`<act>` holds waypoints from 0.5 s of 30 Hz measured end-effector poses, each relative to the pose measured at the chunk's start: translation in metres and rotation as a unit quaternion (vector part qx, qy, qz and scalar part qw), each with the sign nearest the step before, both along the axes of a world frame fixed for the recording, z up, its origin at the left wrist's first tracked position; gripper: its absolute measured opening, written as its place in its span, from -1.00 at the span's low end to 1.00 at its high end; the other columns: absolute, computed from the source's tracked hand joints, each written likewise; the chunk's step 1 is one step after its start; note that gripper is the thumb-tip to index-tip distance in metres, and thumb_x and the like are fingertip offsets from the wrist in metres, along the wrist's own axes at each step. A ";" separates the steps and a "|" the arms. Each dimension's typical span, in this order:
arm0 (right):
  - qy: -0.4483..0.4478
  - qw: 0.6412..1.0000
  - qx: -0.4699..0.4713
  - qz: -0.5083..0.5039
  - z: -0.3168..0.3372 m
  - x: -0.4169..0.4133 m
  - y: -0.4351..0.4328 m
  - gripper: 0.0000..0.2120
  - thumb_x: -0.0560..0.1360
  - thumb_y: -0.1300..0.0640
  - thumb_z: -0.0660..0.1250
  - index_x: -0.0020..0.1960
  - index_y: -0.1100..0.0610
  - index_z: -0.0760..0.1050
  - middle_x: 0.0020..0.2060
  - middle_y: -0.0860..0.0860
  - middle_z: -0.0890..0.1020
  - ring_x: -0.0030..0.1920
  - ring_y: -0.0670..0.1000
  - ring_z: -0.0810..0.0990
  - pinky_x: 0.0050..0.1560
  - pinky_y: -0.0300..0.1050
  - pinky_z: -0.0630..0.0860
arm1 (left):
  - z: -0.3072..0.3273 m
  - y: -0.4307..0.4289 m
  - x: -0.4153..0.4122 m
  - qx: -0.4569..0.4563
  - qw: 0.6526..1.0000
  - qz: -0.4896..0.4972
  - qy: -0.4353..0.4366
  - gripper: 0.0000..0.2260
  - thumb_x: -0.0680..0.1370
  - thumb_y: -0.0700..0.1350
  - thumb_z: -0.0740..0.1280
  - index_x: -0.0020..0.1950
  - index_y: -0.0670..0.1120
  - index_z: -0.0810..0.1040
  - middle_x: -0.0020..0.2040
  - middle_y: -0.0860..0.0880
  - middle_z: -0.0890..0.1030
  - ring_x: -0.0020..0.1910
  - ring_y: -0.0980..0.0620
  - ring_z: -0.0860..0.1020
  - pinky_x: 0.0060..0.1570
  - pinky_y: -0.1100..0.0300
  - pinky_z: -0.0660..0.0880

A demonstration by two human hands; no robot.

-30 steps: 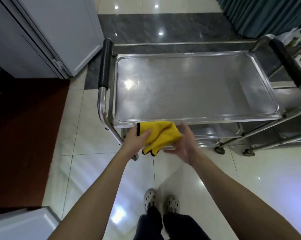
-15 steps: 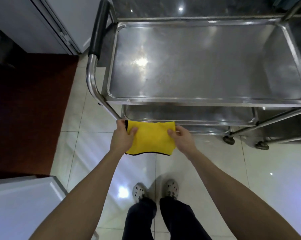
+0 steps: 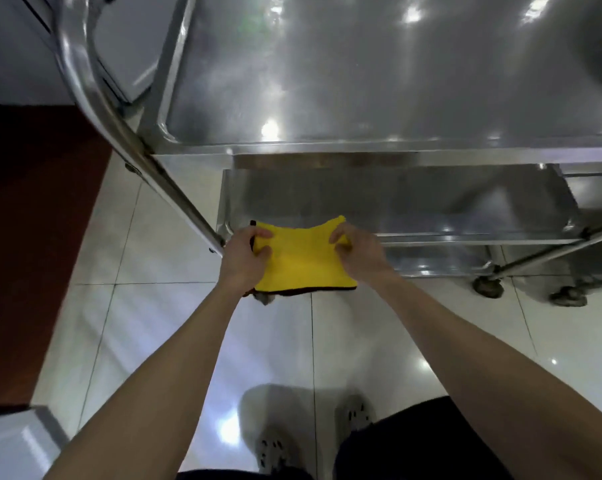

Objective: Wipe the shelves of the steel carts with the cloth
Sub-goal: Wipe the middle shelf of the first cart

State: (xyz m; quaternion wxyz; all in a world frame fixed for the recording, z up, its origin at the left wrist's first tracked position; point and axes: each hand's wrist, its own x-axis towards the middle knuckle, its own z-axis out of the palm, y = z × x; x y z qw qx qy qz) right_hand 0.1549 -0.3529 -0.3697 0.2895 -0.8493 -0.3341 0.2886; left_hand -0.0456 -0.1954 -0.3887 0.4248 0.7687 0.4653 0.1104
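Observation:
A folded yellow cloth point(image 3: 303, 258) with a dark edge is stretched between both hands, just in front of the steel cart's lower shelf point(image 3: 396, 202). My left hand point(image 3: 244, 254) pinches the cloth's left edge. Its right edge is pinched by my right hand point(image 3: 360, 252). The cart's top shelf point(image 3: 362, 81) fills the upper part of the view, shiny and bare. The cloth hangs in the air above the floor, level with the lower shelf's front left corner.
The cart's steel leg point(image 3: 147, 161) slants down at the left of my left hand. Castor wheels point(image 3: 488, 287) stand on the glossy tiled floor at the right. A dark red mat point(image 3: 33, 237) lies at the left, a white cabinet corner point(image 3: 12, 441) at bottom left.
The camera has dropped closer to the cart. Both hands, holding the cloth flat between them, have moved down to the level of the lower shelf.

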 end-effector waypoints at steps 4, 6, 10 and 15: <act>-0.077 0.988 0.121 -0.052 -0.022 0.030 0.050 -0.77 0.60 0.32 0.28 0.15 0.13 0.64 0.00 0.11 0.71 -0.30 0.04 0.57 -0.23 -0.13 0.39 | -0.020 0.051 0.035 0.115 0.992 -0.026 -0.035 -0.65 0.66 -0.18 0.38 0.45 -0.03 0.59 0.18 -0.07 0.61 -0.15 0.30 0.56 -0.19 0.48 0.41; -0.139 0.989 0.049 0.005 -0.047 0.039 0.069 -0.77 0.69 0.15 0.27 0.26 0.13 0.63 0.23 0.24 0.65 0.12 0.22 0.66 0.06 -0.02 0.53 | -0.034 0.064 0.041 0.132 0.990 -0.059 -0.004 -0.58 0.68 -0.14 0.37 0.55 -0.09 0.51 0.29 -0.16 0.62 0.00 0.13 0.61 -0.03 0.41 0.45; -0.295 0.950 -0.077 0.074 -0.099 0.026 0.086 -0.51 0.69 -0.27 0.22 0.42 0.03 0.56 0.61 0.27 0.30 0.66 0.30 0.17 0.60 0.35 0.18 | -0.077 0.045 0.009 0.184 0.972 0.019 -0.146 -0.86 0.67 -0.04 0.42 0.23 0.06 0.66 0.05 0.15 0.71 -0.05 0.21 0.68 -0.01 0.15 0.66; -0.351 0.932 -0.027 0.080 -0.126 0.005 0.126 -0.22 0.56 -0.57 0.02 0.65 -0.19 0.30 0.69 0.19 0.20 0.71 0.28 0.06 0.61 0.49 0.03 | -0.121 0.052 -0.035 0.286 0.875 0.290 -0.263 -0.60 0.50 0.24 0.56 -0.02 0.05 0.43 -0.21 0.15 0.52 -0.29 0.11 0.50 -0.24 0.19 0.46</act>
